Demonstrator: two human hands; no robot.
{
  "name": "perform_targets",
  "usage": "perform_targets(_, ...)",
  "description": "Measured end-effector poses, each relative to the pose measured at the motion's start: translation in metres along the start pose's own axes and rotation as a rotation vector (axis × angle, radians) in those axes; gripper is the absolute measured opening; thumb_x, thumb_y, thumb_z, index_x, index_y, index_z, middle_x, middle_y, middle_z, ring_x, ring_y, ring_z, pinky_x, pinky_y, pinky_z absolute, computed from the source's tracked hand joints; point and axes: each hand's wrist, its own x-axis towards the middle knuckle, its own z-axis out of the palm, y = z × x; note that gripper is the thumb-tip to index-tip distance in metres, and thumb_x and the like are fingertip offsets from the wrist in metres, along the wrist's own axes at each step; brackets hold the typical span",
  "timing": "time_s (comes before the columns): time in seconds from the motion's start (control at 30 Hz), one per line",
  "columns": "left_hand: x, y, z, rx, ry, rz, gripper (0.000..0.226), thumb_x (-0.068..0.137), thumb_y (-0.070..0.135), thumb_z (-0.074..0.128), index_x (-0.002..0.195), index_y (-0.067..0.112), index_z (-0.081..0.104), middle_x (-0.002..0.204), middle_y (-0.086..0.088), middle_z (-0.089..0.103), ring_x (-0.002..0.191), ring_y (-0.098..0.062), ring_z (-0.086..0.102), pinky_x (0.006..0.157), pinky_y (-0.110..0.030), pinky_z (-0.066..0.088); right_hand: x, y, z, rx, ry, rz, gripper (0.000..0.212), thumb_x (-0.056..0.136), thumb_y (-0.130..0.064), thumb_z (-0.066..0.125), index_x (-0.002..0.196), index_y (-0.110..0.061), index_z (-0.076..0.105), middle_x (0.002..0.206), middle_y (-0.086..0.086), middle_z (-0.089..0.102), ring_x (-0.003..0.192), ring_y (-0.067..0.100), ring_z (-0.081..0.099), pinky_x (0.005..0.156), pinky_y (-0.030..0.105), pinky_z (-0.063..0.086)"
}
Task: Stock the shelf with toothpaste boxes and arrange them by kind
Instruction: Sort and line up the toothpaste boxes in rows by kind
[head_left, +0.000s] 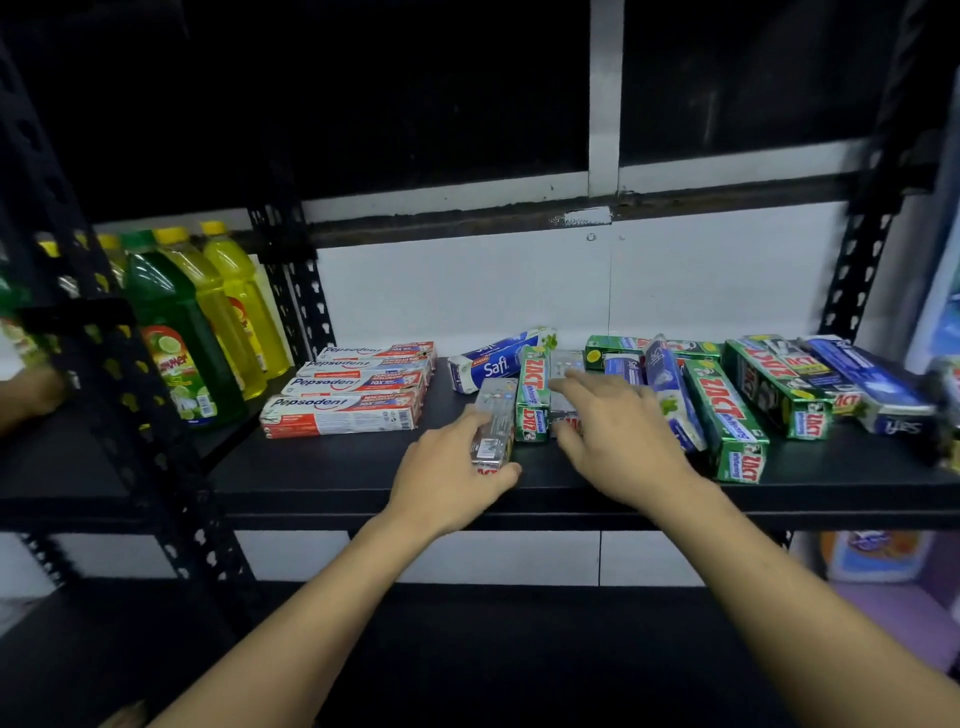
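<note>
Broadly, the black shelf (571, 499) carries 2 groups: a neat Pepsodent stack (353, 397) at its left end, long sides facing out, and a mixed heap of green and blue boxes (737, 405) sprawled across the right half. Dish-soap bottles (208, 322) stand in the next bay to the left.

Between the groups, the left hand (452, 467) grips a silver box (493, 415) by its near end, thumb and fingers curled round it. Its long axis runs front to back. A green Zact box (532, 395) stands on edge just beside it, touching or nearly so. Right of that lies a second silver box (563, 379), parallel to the first. The right hand (613, 431) is spread over it, fingers fairly straight and holding nothing; whether they press it I cannot tell.

Pairing the 2 silver boxes likely means getting the green one out from between them, and the right hand is nearer to it.
</note>
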Motion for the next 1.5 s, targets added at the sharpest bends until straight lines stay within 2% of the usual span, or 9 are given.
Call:
perform_targets(0.17,-0.001,-0.009,-0.017,0.014,-0.132,0.000,0.069,0.079,0.051,0.069,0.141,0.036,0.046,0.132,0.009,0.062,0.106,-0.012,0.062,0.082,-0.023,0.046,0.036,-0.011,0.016,0.130,-0.278,-0.038,0.052,0.102,-0.043,0.037,0.153,-0.034,0.027,0.163,0.001,0.016,0.149,0.028,0.017,0.116,0.051,0.027)
perform_targets(0.23,-0.001,-0.016,-0.027,0.017,-0.205,-0.004,0.068,0.078,0.049,0.069,0.141,0.039,0.044,0.141,0.009,0.056,0.109,-0.013,0.060,0.088,-0.026,0.049,0.039,-0.008,0.018,0.146,-0.339,-0.035,0.050,0.103,-0.046,0.036,0.151,-0.033,0.033,0.161,0.003,0.025,0.146,0.028,0.027,0.114,0.045,0.033)
perform_targets(0.37,-0.001,-0.033,-0.051,-0.043,-0.275,-0.033,0.058,0.077,0.034,0.072,0.131,0.040,0.052,0.146,0.013,0.050,0.106,-0.009,0.058,0.084,-0.026,0.049,0.027,0.004,0.016,0.171,-0.182,0.010,0.045,0.098,-0.048,0.048,0.141,-0.037,0.047,0.138,0.001,0.058,0.122,0.027,0.055,0.092,0.041,0.051)
perform_targets(0.5,-0.004,-0.046,-0.057,-0.144,-0.239,-0.051,0.044,0.081,0.017,0.069,0.118,0.039,0.059,0.144,0.017,0.051,0.093,-0.005,0.057,0.070,-0.019,0.039,0.017,0.007,0.022,0.151,-0.130,0.048,0.044,0.095,-0.052,0.050,0.139,-0.043,0.049,0.147,-0.009,0.048,0.122,0.026,0.057,0.091,0.044,0.054)
perform_targets(0.67,-0.002,-0.062,-0.050,-0.278,-0.186,-0.071,0.045,0.082,0.004,0.060,0.112,0.037,0.065,0.139,0.019,0.056,0.119,-0.005,0.055,0.077,-0.021,0.042,0.005,0.008,0.021,0.133,-0.052,0.061,0.042,0.094,-0.047,0.051,0.136,-0.042,0.053,0.148,-0.010,0.048,0.117,0.027,0.060,0.088,0.043,0.055)
perform_targets(0.83,0.006,-0.080,-0.057,-0.424,0.024,-0.069,0.033,0.091,0.018,0.053,0.115,0.034,0.070,0.122,0.015,0.065,0.109,0.001,0.058,0.087,-0.024,0.045,0.003,0.006,0.013,0.097,-0.045,0.073,0.041,0.090,-0.053,0.052,0.129,-0.043,0.059,0.126,-0.003,0.067,0.105,0.028,0.064,0.083,0.041,0.056)
perform_targets(0.97,0.027,-0.112,-0.066,-0.095,0.384,-0.065,0.038,0.094,0.043,0.043,0.114,0.027,0.072,0.116,0.004,0.071,0.109,-0.014,0.060,0.096,-0.039,0.046,0.011,-0.003,0.000,0.064,-0.018,0.083,0.039,0.092,-0.056,0.051,0.125,-0.039,0.064,0.107,0.005,0.073,0.108,0.029,0.061,0.078,0.035,0.050)
perform_targets(1.17,0.047,-0.166,-0.049,0.259,0.122,-0.091,0.063,0.094,0.065,0.023,0.145,0.034,0.046,0.156,0.005,0.040,0.146,-0.020,0.029,0.118,-0.050,0.016,0.064,-0.006,-0.001,0.172,-0.061,0.027,0.036,0.091,-0.048,0.058,0.125,-0.035,0.065,0.123,0.003,0.068,0.117,0.026,0.058,0.094,0.036,0.049)
perform_targets(1.5,0.057,-0.178,-0.038,0.334,-0.020,-0.122,0.080,0.088,0.076,0.000,0.152,0.039,0.031,0.162,0.008,0.025,0.151,-0.016,0.016,0.122,-0.047,0.001,0.189,0.004,0.059,0.025,-0.303,-0.204,0.036,0.095,-0.030,0.060,0.130,-0.024,0.062,0.131,0.003,0.064,0.121,0.024,0.055,0.088,0.034,0.049)
